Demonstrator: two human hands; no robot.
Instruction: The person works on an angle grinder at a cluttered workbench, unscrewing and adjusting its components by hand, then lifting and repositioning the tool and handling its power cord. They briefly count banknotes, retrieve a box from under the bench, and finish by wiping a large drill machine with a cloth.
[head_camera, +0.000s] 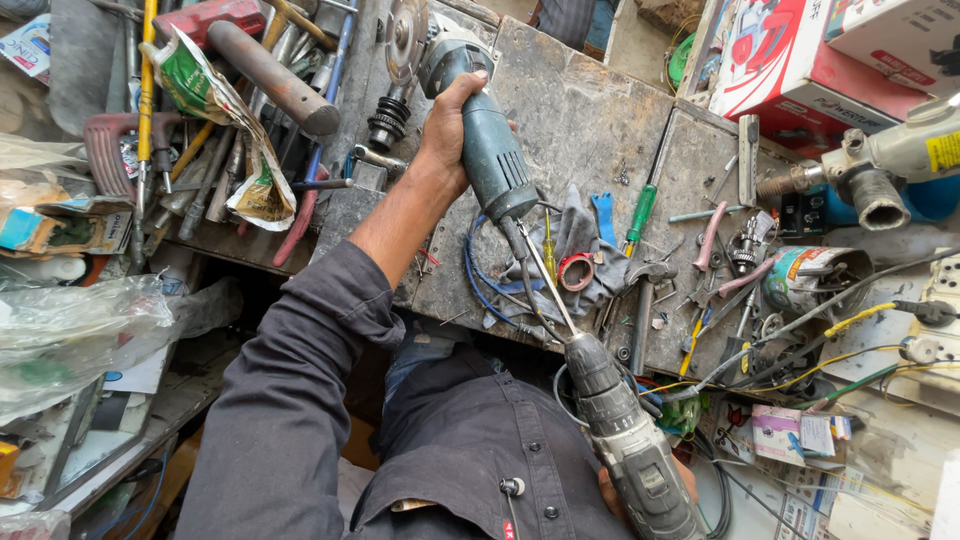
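Note:
My left hand (447, 135) grips the teal body of an angle grinder (487, 150). The grinder lies on the worn metal workbench (580, 110), its disc (405, 40) pointing away from me. My right hand (607, 492), mostly hidden, holds a grey cordless drill (625, 440) low in the view. The drill's long thin bit (545, 280) slants up to the rear end of the grinder, where its black cable comes out.
Left of the grinder lies a heap of tools, a thick metal bar (270, 75) and a crumpled packet. On the bench to the right are a green screwdriver (640, 215), a hammer (645, 300), a tape roll (576, 272), a tin (810, 280), wires, and red and white boxes (800, 60).

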